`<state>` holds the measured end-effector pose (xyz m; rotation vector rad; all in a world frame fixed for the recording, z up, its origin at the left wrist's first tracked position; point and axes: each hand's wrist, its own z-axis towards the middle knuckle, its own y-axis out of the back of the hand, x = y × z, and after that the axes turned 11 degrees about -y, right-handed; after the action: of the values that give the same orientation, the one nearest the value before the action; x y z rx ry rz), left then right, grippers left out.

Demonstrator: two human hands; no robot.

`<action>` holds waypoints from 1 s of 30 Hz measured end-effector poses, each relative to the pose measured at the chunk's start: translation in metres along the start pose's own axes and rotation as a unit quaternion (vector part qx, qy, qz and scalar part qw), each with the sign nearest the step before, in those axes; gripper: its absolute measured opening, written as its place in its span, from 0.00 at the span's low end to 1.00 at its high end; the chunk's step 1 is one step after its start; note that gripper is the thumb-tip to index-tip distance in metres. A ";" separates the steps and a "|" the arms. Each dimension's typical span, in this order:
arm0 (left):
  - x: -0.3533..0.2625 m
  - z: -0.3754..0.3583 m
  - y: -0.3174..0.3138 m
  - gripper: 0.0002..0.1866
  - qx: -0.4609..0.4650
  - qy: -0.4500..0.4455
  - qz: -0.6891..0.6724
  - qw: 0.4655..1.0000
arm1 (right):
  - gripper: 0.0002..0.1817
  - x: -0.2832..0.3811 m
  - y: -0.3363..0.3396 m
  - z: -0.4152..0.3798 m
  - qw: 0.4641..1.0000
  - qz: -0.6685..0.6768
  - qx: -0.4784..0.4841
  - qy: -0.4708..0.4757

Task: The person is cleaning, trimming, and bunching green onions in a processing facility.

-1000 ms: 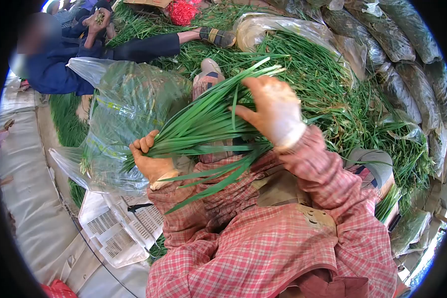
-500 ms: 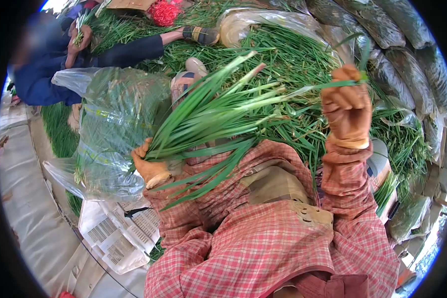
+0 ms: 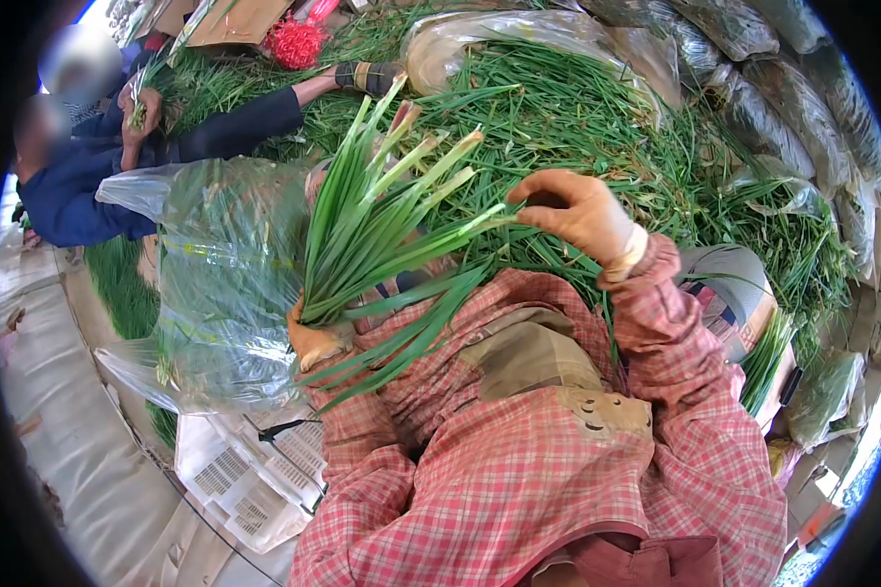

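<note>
My left hand (image 3: pixel 315 338), in an orange-tan glove, is closed round the leafy end of a bunch of garlic chives (image 3: pixel 377 220). Their pale, partly pinkish stalk ends fan up and to the right, while several long leaves droop across my checked sleeve. At the right side of the bunch, my gloved right hand (image 3: pixel 582 215) has its thumb and forefinger curled at the tip of one outlying stalk (image 3: pixel 480 223), seemingly pinching it. The exact fingertip contact is small and hard to see.
Loose green leaves (image 3: pixel 558 108) cover the floor ahead. A clear plastic bag of greens (image 3: pixel 230 264) stands left, above printed paper (image 3: pixel 250 479). Filled plastic bags (image 3: pixel 803 108) are stacked at far right. A co-worker in blue (image 3: pixel 88 196) sits far left, greens in hand. Red twine (image 3: pixel 299 41) lies beyond.
My right hand has come down and left from far right, where it held a pulled-off green leaf, to the bunch. That leaf is gone from it. The bunch has tilted more upright.
</note>
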<state>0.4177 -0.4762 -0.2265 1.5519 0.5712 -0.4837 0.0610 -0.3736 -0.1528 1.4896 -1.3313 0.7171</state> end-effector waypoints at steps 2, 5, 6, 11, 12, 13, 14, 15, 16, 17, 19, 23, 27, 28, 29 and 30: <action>0.013 0.006 -0.004 0.29 -0.004 -0.023 -0.037 0.999 | 0.11 -0.006 -0.007 0.003 0.999 0.030 0.008 -0.010; -0.004 -0.001 0.001 0.27 -0.007 0.025 -0.002 1.000 | 0.11 -0.012 -0.013 0.000 0.999 -0.018 0.022 0.030; -0.017 -0.004 0.002 0.27 -0.005 0.052 0.023 0.998 | 0.11 -0.015 -0.015 -0.002 0.999 -0.024 0.028 0.039; -0.029 -0.011 0.006 0.29 0.021 0.022 -0.010 1.000 | 0.10 -0.020 -0.045 -0.001 0.998 0.039 0.019 0.050; -0.039 -0.013 0.009 0.29 0.018 0.040 -0.027 0.999 | 0.10 -0.026 -0.052 0.002 0.997 0.048 0.028 0.052; -0.031 -0.012 0.007 0.29 0.019 0.028 -0.049 0.998 | 0.10 -0.029 -0.057 0.004 0.996 0.057 0.036 0.055; -0.023 -0.010 0.004 0.30 0.021 0.016 -0.072 0.997 | 0.10 -0.028 -0.059 0.004 0.998 0.028 0.037 0.046; -0.015 -0.008 0.003 0.30 0.023 0.005 -0.096 0.995 | 0.10 -0.030 -0.061 0.004 0.998 0.007 0.025 0.065; -0.008 -0.006 0.004 0.28 0.038 0.005 -0.074 0.997 | 0.10 -0.032 -0.061 0.005 0.996 -0.015 0.013 0.083; -0.005 -0.006 0.002 0.27 0.015 0.011 -0.105 0.994 | 0.11 -0.035 -0.062 0.005 0.994 -0.038 0.002 0.100; 0.005 -0.006 -0.002 0.26 -0.020 0.024 -0.138 0.990 | 0.11 -0.044 -0.063 0.002 0.999 0.007 0.020 0.033; 0.017 -0.001 0.003 0.25 -0.034 0.053 -0.155 0.986 | 0.12 -0.045 -0.063 -0.005 0.978 0.181 0.076 -0.072; 0.014 0.002 0.007 0.24 -0.046 0.035 -0.048 0.997 | 0.13 -0.052 -0.062 0.003 0.969 0.224 0.036 -0.097; 0.019 0.003 0.006 0.23 -0.043 0.033 -0.060 0.997 | 0.14 -0.057 -0.063 0.005 0.974 0.208 0.008 -0.095; 0.026 0.004 0.004 0.22 -0.042 0.032 -0.072 0.996 | 0.14 -0.057 -0.064 0.007 0.977 0.191 -0.020 -0.092; 0.036 0.004 0.002 0.21 -0.049 0.019 -0.073 0.996 | 0.13 -0.054 -0.061 0.005 0.984 0.157 -0.036 -0.070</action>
<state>0.4469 -0.4782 -0.2473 1.4349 0.7316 -0.5293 0.1069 -0.3626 -0.2195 1.3051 -1.7068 0.7639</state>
